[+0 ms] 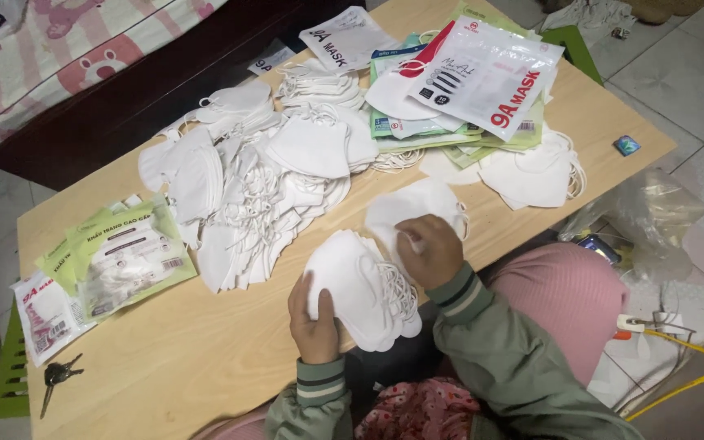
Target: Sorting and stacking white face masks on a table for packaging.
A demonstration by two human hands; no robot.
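curling hands (368,289) around stacked masks (360,287)

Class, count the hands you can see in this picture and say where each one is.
2. The left hand grips a fanned stack of white masks at the table's near edge. The right hand rests on a single white mask just beyond. No other hands show.

Head cam, steep downward, near table (205,358)
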